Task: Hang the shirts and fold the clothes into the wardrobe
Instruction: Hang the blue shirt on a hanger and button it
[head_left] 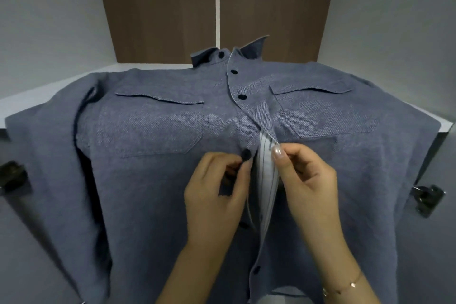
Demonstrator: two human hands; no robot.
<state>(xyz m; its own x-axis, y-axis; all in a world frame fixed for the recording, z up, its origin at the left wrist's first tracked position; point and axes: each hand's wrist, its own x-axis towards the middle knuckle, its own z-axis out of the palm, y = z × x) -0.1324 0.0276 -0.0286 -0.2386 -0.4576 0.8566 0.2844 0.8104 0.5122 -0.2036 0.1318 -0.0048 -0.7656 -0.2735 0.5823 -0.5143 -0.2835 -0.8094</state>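
1. I see the shirt [153, 180] under my hands – blue-grey, with a fine diagonal twill.
2. Its button [245, 154], at my left hand [217, 195], is dark navy.
3. The lining [267, 180], beside my right hand [308, 180] – pale grey, thinly dark-striped.

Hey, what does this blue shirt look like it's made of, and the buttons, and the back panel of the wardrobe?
Shirt: woven cloth, likely cotton twill or a denim-like fabric, matte; fine diagonal ribs show. Its lining looks like smooth, pale striped cloth.
Buttons: probably plastic, dark, with a slight sheen.
Back panel: dark brown wood or wood-look laminate, matte, with faint vertical grain; which one is unclear.
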